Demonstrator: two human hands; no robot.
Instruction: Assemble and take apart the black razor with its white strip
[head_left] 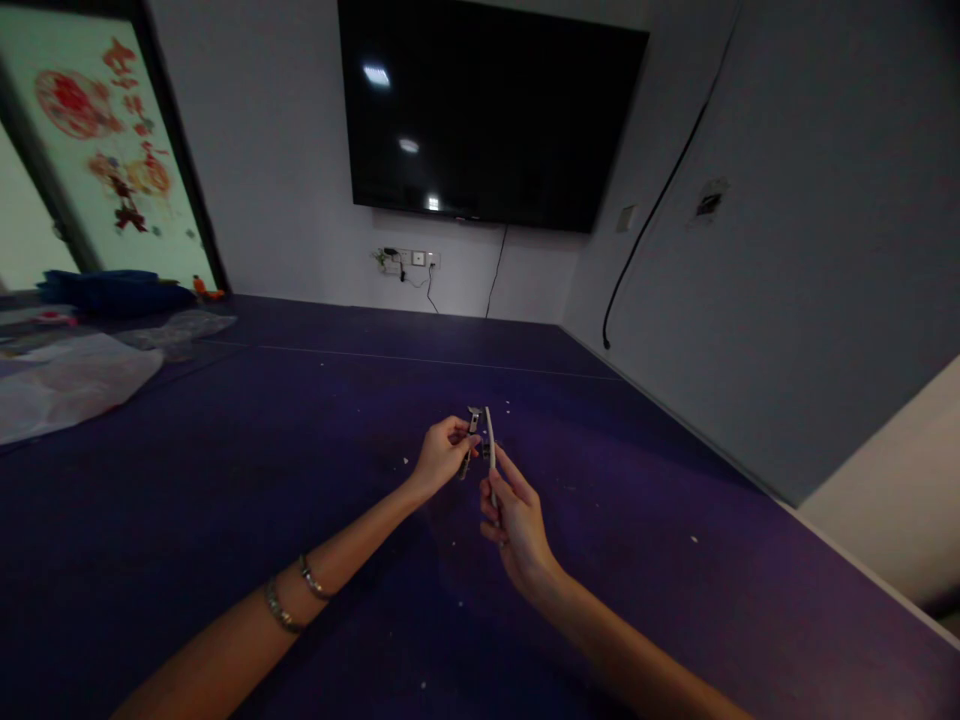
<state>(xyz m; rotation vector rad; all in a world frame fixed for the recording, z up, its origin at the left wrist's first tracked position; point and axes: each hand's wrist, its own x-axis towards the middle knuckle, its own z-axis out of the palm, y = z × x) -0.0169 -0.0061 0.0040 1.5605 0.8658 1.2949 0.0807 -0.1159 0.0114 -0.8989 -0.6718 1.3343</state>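
Note:
Near the middle of the purple surface, my left hand (442, 455) pinches a small grey and dark metallic part (474, 420) between thumb and fingers. Its exact kind is too small to make out. Just to the right, my right hand (519, 520) is closed on a thin pale panel (490, 436), held upright and seen nearly edge-on. A small dark piece (486, 452) shows against the panel's left side; I cannot tell if it is attached. The part and the panel are close together, with a narrow gap between them. Two bracelets (281, 605) circle my left forearm.
The purple surface (300, 480) carries scattered white crumbs (694, 540). At the far left lie clear plastic bags (90, 375) and a dark blue cloth-like bundle (112, 290). A television (487, 110) hangs on the wall ahead; a black cable (660, 200) hangs at right.

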